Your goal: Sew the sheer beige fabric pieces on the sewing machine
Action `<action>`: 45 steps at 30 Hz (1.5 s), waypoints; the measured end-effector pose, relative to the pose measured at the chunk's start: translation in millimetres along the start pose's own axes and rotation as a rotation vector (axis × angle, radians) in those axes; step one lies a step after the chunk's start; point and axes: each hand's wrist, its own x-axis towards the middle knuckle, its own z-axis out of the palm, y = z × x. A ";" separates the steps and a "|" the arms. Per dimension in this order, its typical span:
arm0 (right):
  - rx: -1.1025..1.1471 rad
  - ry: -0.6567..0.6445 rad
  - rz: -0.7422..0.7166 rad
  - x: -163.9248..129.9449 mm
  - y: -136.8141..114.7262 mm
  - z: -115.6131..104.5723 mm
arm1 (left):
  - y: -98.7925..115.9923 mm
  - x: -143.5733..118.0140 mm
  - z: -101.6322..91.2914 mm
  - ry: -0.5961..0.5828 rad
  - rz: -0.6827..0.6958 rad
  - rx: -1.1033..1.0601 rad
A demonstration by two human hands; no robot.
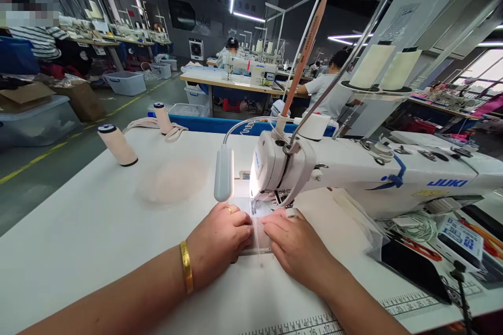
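Note:
A thin, nearly see-through strip of fabric (258,238) lies at the needle area of a white sewing machine (271,162), running toward me from the presser foot (254,208). My left hand (222,238), with a gold bracelet (186,267) on the wrist, presses its bent fingers on the strip's left side. From the right, my right hand (294,243) has its fingers closed together on the same fabric, just in front of the foot. The fingertips of both hands are partly hidden. A lit lamp (223,174) on a bendy neck shines beside the needle.
Left on the white table (98,256) are a sheer beige piece (171,180) and two thread spools, one near (118,145), one farther (163,119). To the right lie sheer fabric (356,220), a black flat object (414,267) and coiled cable (418,226). People sit at machines beyond.

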 end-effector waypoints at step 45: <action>-0.014 0.004 0.056 7.9 4.9 13.5 | -17.3 7.9 5.6 0.041 0.000 0.156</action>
